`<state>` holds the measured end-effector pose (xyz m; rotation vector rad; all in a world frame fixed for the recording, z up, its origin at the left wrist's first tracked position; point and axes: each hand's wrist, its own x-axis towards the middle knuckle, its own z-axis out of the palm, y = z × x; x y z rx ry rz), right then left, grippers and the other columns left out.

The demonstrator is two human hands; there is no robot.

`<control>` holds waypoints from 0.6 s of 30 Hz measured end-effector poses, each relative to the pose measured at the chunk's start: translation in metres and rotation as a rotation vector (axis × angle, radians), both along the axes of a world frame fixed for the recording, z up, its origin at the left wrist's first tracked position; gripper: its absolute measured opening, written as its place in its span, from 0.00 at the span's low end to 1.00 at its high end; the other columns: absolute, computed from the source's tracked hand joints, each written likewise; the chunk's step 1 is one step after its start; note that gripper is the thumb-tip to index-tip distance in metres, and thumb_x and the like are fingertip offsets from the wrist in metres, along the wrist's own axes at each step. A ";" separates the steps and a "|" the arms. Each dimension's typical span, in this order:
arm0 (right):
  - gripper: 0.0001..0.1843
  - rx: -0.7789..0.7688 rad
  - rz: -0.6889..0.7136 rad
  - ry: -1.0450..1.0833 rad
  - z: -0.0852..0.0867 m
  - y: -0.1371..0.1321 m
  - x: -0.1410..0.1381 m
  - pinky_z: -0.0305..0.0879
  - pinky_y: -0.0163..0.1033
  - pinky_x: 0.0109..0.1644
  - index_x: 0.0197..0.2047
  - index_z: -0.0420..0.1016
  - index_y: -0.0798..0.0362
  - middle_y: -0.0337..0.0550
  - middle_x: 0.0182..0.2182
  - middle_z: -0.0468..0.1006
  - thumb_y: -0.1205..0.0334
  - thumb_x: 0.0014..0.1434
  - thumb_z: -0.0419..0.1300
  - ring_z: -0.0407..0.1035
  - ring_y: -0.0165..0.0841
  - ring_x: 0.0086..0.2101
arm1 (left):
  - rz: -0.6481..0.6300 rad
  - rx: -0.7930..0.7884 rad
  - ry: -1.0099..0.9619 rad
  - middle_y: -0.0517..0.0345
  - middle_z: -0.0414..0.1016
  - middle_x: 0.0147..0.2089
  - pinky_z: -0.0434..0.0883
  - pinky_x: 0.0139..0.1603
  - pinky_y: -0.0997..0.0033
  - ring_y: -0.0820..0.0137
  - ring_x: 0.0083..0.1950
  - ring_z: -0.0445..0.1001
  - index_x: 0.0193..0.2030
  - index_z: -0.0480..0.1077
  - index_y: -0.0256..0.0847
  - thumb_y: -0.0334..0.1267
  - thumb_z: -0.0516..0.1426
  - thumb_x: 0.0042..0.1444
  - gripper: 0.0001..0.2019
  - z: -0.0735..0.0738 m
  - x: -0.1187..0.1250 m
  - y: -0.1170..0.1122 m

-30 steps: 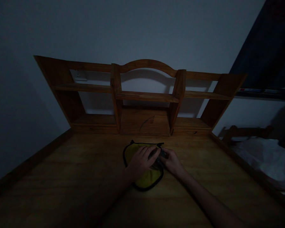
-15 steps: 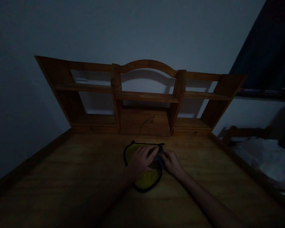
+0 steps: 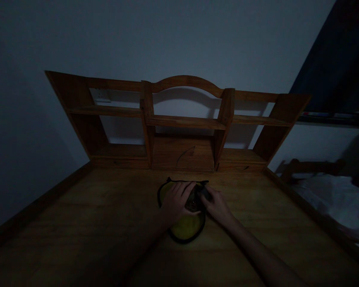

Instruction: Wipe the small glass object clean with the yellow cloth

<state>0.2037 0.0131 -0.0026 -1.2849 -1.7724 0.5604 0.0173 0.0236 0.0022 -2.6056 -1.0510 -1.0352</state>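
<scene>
A yellow pouch point(image 3: 185, 229) with a black edge lies on the wooden desk in front of me. My left hand point(image 3: 177, 199) rests over its upper left part, thumb apart from the fingers, gripping it. Between thumb and fingers a dark, slightly shiny thing point(image 3: 193, 201) shows; it is too dim to name. At the pouch's upper right edge my right hand point(image 3: 217, 203) is closed, its thumb and fingers pinched on a small dark piece point(image 3: 206, 194). Whether that piece belongs to the pouch or to the dark thing, I cannot tell.
A wooden shelf unit point(image 3: 184, 122) stands along the back of the desk point(image 3: 113, 215), against the wall. Raised wooden edges point(image 3: 42, 199) run along the desk's sides. Beyond the right edge lies a whitish plastic-looking bundle point(image 3: 338, 203). The room is dim.
My left fingers have drawn back a little from the right hand, so more of the dark thing shows. My right hand's grip on the dark piece has shifted slightly.
</scene>
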 end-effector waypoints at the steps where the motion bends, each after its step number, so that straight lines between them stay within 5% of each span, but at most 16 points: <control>1: 0.15 -0.014 0.013 0.005 -0.001 0.001 0.000 0.65 0.37 0.34 0.46 0.72 0.53 0.42 0.31 0.78 0.64 0.54 0.56 0.71 0.37 0.30 | -0.006 0.007 0.013 0.44 0.67 0.54 0.63 0.54 0.56 0.55 0.53 0.67 0.61 0.56 0.37 0.59 0.58 0.46 0.40 -0.001 0.000 0.000; 6: 0.25 -0.034 0.103 0.067 -0.004 0.002 -0.001 0.66 0.39 0.42 0.53 0.68 0.52 0.42 0.38 0.78 0.71 0.49 0.56 0.71 0.36 0.35 | -0.037 0.048 0.064 0.44 0.69 0.52 0.63 0.52 0.56 0.55 0.50 0.68 0.60 0.57 0.36 0.60 0.55 0.48 0.38 -0.004 0.001 0.001; 18: 0.13 0.040 0.089 -0.001 0.000 -0.003 0.000 0.65 0.39 0.39 0.45 0.72 0.49 0.44 0.33 0.79 0.65 0.59 0.51 0.73 0.38 0.34 | -0.050 0.042 0.035 0.44 0.69 0.52 0.63 0.53 0.56 0.56 0.51 0.68 0.59 0.58 0.36 0.58 0.57 0.47 0.37 0.002 0.002 -0.002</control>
